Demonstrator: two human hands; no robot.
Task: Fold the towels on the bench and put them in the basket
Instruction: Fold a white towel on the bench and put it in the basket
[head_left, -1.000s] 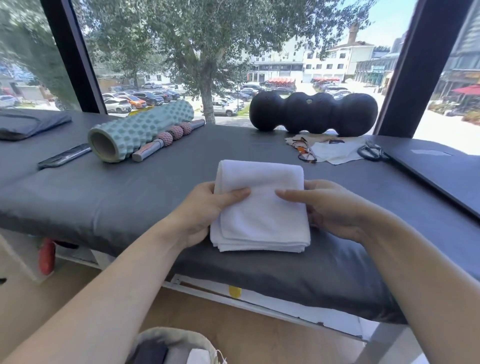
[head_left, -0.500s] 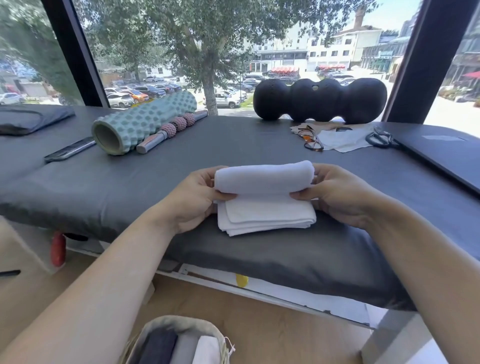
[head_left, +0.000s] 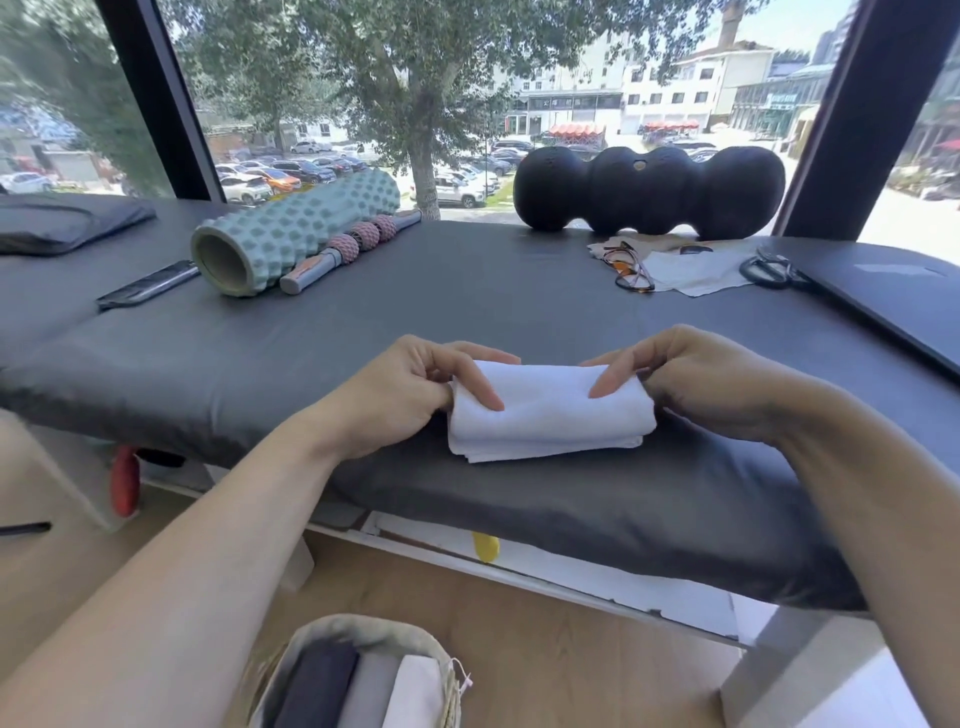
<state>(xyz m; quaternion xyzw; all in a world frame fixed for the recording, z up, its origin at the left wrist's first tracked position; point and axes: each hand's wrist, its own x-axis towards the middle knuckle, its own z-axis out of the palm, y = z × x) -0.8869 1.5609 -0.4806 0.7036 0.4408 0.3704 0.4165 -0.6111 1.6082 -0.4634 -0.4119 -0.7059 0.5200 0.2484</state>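
Gripping a folded white towel (head_left: 545, 415) at both ends: left hand (head_left: 415, 389) pinching the left end with thumb on top, right hand (head_left: 691, 379) pinching the right end likewise. Lying flat near the front edge of a dark grey padded bench (head_left: 467, 296), layered edges facing the viewer. Standing on the pale wood floor (head_left: 571, 649) at 6 o'clock from the towel, below the bench edge: a cloth basket (head_left: 363, 631) holding folded dark, grey and white pieces upright side by side. Resting at 10 o'clock on the bench: a teal bumpy foam roller (head_left: 291, 234) with a stick roller (head_left: 348, 249) touching its right side and a dark phone (head_left: 148, 285) just to its left. Sitting at 1 o'clock against the window: a black lumpy roller (head_left: 649, 192), with glasses (head_left: 631, 267), a pale cloth (head_left: 691, 273) and scissors (head_left: 769, 270) in front of it. Showing beyond the glass: trees, parked cars and white buildings in bright sun.
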